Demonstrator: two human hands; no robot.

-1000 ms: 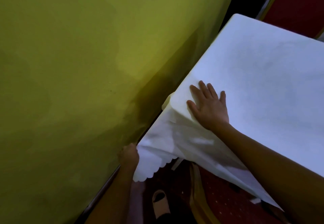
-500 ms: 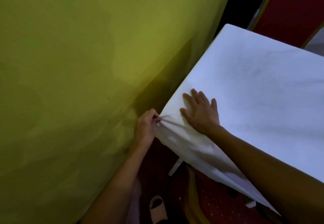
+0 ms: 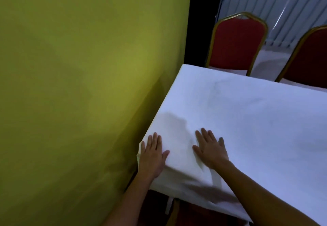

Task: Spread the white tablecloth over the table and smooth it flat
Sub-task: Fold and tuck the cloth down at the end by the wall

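The white tablecloth (image 3: 247, 112) covers the table and hangs over its near edge. My left hand (image 3: 153, 156) lies flat, fingers spread, on the near left corner of the cloth, right beside the wall. My right hand (image 3: 210, 148) rests flat on the cloth a little to the right, palm down with fingers apart. Between the two hands the cloth shows a soft fold and a low wrinkle. Neither hand grips the fabric.
A yellow-green wall (image 3: 79, 93) runs tight along the table's left side. Two red chairs with gold frames (image 3: 235, 43) (image 3: 307, 59) stand at the far side. Another red chair seat (image 3: 194, 215) sits under the near edge. Grey vertical blinds (image 3: 283, 1) hang behind.
My left hand let go of the pinched cloth corner and came up to lie flat on the tabletop. My right hand stayed flat on the cloth. The view tilted up, showing the far chairs.
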